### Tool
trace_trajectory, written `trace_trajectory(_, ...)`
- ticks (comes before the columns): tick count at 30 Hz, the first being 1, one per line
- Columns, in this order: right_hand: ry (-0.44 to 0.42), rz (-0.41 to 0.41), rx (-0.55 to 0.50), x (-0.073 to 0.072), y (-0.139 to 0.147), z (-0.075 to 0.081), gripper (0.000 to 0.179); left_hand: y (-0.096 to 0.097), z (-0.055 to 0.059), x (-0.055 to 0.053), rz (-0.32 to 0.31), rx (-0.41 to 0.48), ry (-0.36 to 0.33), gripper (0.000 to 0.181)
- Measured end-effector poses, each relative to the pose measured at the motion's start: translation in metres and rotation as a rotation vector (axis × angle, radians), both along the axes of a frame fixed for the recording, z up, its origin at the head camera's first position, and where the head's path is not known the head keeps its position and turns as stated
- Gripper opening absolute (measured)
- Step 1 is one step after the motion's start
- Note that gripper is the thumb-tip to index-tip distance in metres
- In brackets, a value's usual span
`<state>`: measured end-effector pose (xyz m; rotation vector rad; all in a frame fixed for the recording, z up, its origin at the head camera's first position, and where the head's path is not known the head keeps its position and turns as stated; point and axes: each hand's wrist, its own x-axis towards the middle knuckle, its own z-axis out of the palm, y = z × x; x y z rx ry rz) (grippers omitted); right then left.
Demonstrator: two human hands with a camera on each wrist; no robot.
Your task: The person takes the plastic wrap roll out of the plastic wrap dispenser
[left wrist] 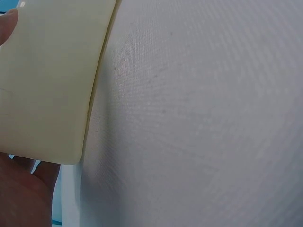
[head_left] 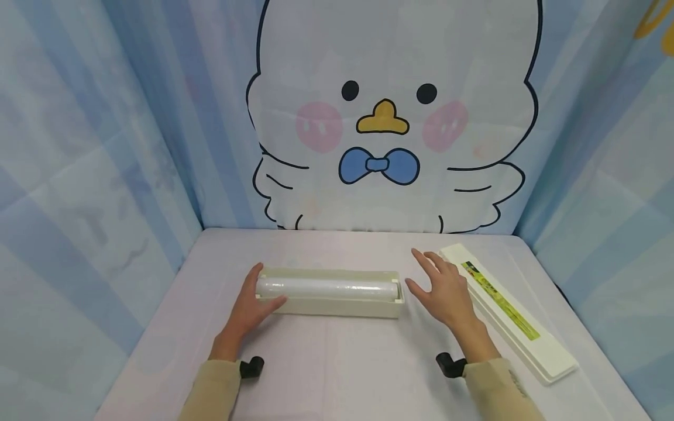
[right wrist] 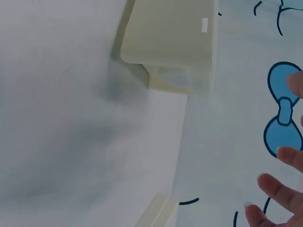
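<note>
A cream cling film dispenser box (head_left: 337, 307) lies lengthwise on the table with its top off, and a shiny roll of cling film (head_left: 326, 287) shows inside. My left hand (head_left: 248, 307) holds the box's left end, thumb over the front wall and fingers round the end. The left wrist view shows the smooth front of the box (left wrist: 47, 85) with part of that thumb. Just beyond the right end hovers my right hand (head_left: 444, 292), fingers spread and touching nothing. In the right wrist view, its fingers are apart from the box (right wrist: 170, 35).
A long cream lid (head_left: 553, 355) with a yellow-green label (head_left: 500, 301) lies slanted along the table's right side, beside the right forearm. Behind the table (head_left: 326, 368) hangs a blue and white curtain (head_left: 226, 146) with a cartoon figure. More curtain stands on both sides.
</note>
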<state>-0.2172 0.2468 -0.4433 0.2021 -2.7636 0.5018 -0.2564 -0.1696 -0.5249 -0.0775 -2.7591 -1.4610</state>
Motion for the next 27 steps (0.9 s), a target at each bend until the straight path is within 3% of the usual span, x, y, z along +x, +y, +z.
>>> trace_trajectory(18,-0.025,0.128,0.011,-0.017,-0.032,-0.007,0.065,-0.002,0.0,0.002,-0.016,0.021,0.029,0.103)
trace_trajectory(27,-0.037,0.196,0.025,-0.023,-0.043,-0.019,0.064,-0.001,0.0,0.002,-0.009,0.023,0.024,0.103)
